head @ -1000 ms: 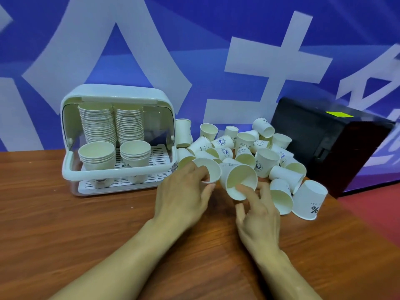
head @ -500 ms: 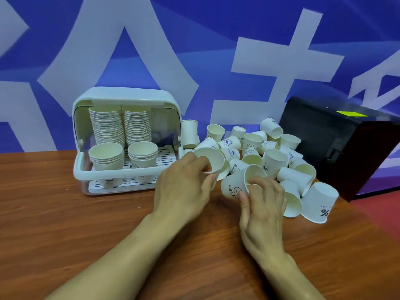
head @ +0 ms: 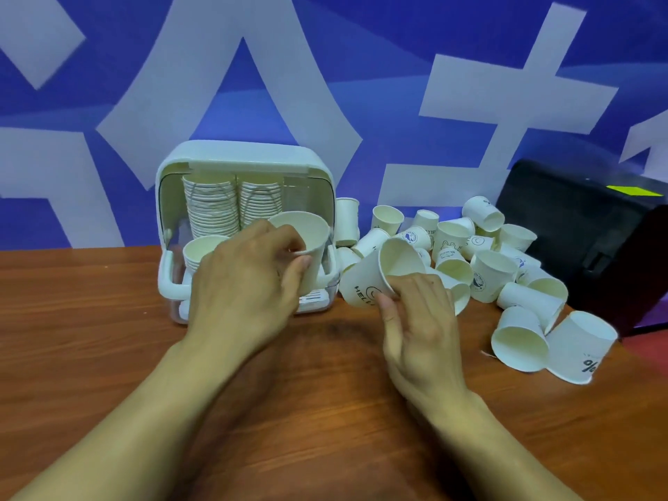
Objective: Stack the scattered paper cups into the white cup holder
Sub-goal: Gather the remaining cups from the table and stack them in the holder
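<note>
At the left of the wooden bench [head: 90,338] stands the white cup holder [head: 238,157], front open, with two tall cup stacks at the back and a shorter stack in front. The left hand [head: 245,287] grips a plain paper cup [head: 307,236] upright before it, hiding part of the shelf. The right hand [head: 419,320] pinches the rim of a tilted printed cup [head: 365,280]. Further right lie the scattered cups [head: 488,269], beside a black box [head: 596,226].
</note>
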A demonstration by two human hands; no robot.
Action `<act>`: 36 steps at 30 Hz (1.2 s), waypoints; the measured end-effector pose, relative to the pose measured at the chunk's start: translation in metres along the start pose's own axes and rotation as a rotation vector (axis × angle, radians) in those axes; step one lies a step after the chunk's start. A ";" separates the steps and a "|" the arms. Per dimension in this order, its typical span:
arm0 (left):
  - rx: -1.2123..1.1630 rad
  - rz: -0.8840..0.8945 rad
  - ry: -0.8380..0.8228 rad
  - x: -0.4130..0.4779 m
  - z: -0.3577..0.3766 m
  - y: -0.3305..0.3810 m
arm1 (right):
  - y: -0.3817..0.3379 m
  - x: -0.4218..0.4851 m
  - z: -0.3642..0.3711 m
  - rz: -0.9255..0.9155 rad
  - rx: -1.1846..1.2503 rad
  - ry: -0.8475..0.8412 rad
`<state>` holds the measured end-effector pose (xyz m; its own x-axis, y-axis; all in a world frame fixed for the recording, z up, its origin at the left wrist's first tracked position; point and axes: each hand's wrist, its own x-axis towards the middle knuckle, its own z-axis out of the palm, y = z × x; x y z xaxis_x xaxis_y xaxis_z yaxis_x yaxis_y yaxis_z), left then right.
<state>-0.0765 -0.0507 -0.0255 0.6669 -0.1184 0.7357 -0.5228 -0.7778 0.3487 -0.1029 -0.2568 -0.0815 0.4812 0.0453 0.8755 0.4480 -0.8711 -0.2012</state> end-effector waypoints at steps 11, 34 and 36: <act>0.023 -0.232 0.160 0.022 -0.040 -0.059 | -0.077 0.107 0.076 0.029 0.260 0.206; 0.087 -0.358 0.109 0.027 -0.008 -0.093 | -0.040 0.058 0.154 0.033 0.076 -0.469; 0.088 -0.365 0.096 0.026 -0.007 -0.093 | -0.041 0.056 0.152 0.024 0.037 -0.471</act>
<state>-0.0142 0.0225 -0.0349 0.7459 0.2311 0.6246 -0.2101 -0.8084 0.5499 0.0204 -0.1437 -0.0907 0.7770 0.2500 0.5777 0.4555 -0.8568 -0.2418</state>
